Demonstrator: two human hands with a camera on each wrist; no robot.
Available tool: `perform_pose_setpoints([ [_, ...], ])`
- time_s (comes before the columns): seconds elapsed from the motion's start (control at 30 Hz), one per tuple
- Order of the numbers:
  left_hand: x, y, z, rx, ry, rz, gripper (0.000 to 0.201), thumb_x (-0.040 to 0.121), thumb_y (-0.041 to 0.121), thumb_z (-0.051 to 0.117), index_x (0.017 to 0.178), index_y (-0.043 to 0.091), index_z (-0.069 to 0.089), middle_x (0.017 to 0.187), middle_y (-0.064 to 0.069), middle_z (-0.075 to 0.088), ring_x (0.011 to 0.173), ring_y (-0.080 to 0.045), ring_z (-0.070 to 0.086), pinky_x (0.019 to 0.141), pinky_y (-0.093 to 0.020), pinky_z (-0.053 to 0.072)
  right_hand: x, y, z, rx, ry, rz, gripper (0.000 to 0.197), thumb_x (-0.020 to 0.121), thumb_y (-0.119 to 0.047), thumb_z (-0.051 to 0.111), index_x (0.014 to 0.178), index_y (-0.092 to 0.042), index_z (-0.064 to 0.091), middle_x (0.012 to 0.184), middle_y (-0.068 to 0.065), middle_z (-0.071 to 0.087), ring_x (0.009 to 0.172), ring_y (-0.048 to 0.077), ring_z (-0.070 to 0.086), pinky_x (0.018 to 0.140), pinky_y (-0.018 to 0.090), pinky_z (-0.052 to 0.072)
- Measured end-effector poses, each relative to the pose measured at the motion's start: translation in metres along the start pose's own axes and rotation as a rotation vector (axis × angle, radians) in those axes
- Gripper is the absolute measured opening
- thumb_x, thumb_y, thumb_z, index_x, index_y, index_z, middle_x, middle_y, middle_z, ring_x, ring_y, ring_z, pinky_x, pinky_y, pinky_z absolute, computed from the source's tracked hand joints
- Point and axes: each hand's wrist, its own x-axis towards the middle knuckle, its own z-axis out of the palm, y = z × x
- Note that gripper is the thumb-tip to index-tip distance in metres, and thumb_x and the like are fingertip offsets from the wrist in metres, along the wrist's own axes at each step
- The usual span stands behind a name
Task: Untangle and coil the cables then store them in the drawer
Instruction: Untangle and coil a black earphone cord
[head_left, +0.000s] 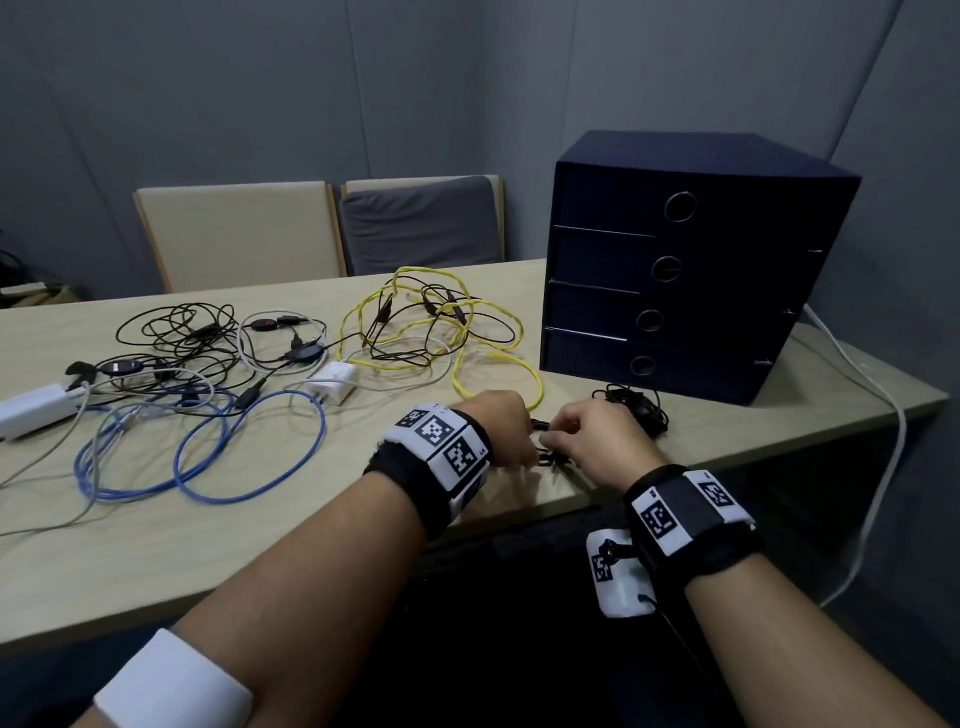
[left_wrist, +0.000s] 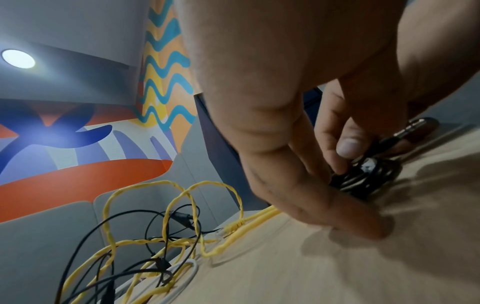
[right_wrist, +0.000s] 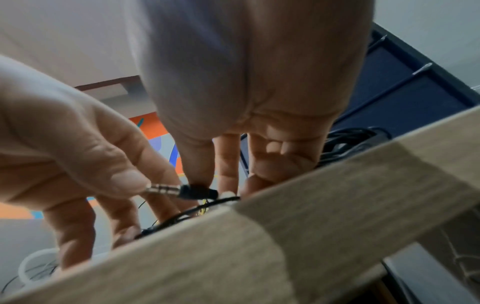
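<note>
Both hands' fingers (right_wrist: 200, 170) pinch, seemingly, one small black cable (left_wrist: 363, 176) at the table (head_left: 311, 519) edge.

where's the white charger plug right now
In the head view the white charger plug lies on the light wooden table, left of centre, between the blue cable loops and the tangled yellow cable, beyond the left hand.

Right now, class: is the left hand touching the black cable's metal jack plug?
Touching. The right wrist view shows the left hand with its thumb tip against the jack plug.
</note>
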Motion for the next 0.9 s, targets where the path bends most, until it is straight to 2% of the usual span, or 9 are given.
perform_pose_setpoints([
  [0.1,-0.009,-0.001,-0.008,-0.044,0.014,0.012,0.041,0.089,0.038,0.063,0.125,0.017,0.062,0.104,-0.005,0.067,0.086,-0.021,0.061,0.079,-0.033,0.052,-0.001,-0.002,-0.006,0.063,0.014,0.014,0.014,0.089,-0.034,0.069,0.088,-0.02,0.07,0.091,-0.001,0.068,0.073,0.014,0.059,0.07,0.03,0.05],
  [0.17,-0.02,-0.005,-0.016,-0.098,0.049,0.023,0.051,0.09,0.043,0.062,0.136,0.022,0.052,0.121,-0.003,0.062,0.089,-0.019,0.056,0.079,-0.028,0.047,-0.002,-0.007,-0.012,0.105,0.034,0.025,0.013,0.089,-0.033,0.069,0.084,-0.021,0.068,0.087,-0.001,0.067,0.066,0.014,0.059,0.061,0.029,0.05],
  [0.2,-0.026,-0.007,-0.021,-0.127,0.072,0.029,0.054,0.09,0.046,0.062,0.138,0.024,0.05,0.128,-0.001,0.058,0.091,-0.018,0.055,0.082,-0.028,0.046,-0.003,-0.011,-0.015,0.109,0.054,0.021,0.013,0.089,-0.033,0.069,0.082,-0.022,0.067,0.084,-0.002,0.066,0.065,0.014,0.06,0.056,0.027,0.049],
  [0.27,-0.039,-0.015,-0.031,-0.169,0.114,0.043,0.055,0.088,0.049,0.062,0.137,0.027,0.051,0.134,0.002,0.055,0.106,-0.017,0.056,0.093,-0.03,0.045,-0.005,-0.021,-0.022,0.08,0.093,-0.003,0.014,0.089,-0.034,0.067,0.082,-0.023,0.066,0.08,-0.006,0.064,0.068,0.012,0.059,0.051,0.023,0.04],
  [0.33,-0.054,-0.026,-0.04,-0.182,0.149,0.047,0.054,0.088,0.05,0.062,0.136,0.028,0.052,0.134,0.003,0.055,0.116,-0.017,0.054,0.1,-0.033,0.042,-0.006,-0.035,-0.026,0.083,0.109,-0.049,0.014,0.089,-0.035,0.067,0.082,-0.023,0.066,0.08,-0.007,0.063,0.071,0.01,0.057,0.055,0.024,0.037],
  [0.5,-0.087,-0.075,-0.058,-0.164,0.232,-0.035,0.05,0.088,0.051,0.061,0.133,0.03,0.054,0.132,0.007,0.056,0.118,-0.016,0.054,0.103,-0.032,0.04,-0.001,-0.082,-0.013,0.106,0.024,-0.196,0.011,0.088,-0.035,0.068,0.081,-0.027,0.065,0.085,-0.007,0.064,0.077,0.011,0.059,0.065,0.027,0.042],
  [0.63,-0.103,-0.13,-0.068,-0.126,0.248,-0.187,0.049,0.086,0.053,0.061,0.13,0.031,0.056,0.128,0.005,0.061,0.114,-0.017,0.056,0.103,-0.033,0.041,0.008,-0.128,0.012,0.047,-0.098,-0.319,0.01,0.089,-0.033,0.067,0.085,-0.025,0.065,0.086,-0.007,0.064,0.07,0.01,0.059,0.066,0.028,0.047],
  [0.8,-0.12,-0.188,-0.069,-0.063,0.239,-0.331,0.048,0.089,0.044,0.062,0.132,0.023,0.056,0.128,0.0,0.061,0.116,-0.02,0.055,0.096,-0.026,0.04,0.02,-0.171,0.046,-0.037,-0.249,-0.402,0.012,0.089,-0.032,0.069,0.095,-0.022,0.066,0.09,-0.005,0.064,0.069,0.007,0.056,0.062,0.025,0.042],
  [0.9,-0.126,-0.215,-0.062,0.011,0.196,-0.39,0.052,0.089,0.047,0.06,0.136,0.027,0.051,0.134,0.001,0.057,0.123,-0.021,0.052,0.102,-0.029,0.039,0.024,-0.19,0.066,-0.123,-0.368,-0.45,0.022,0.088,-0.033,0.07,0.107,-0.023,0.067,0.096,-0.006,0.064,0.067,0.003,0.052,0.061,0.023,0.04],
])
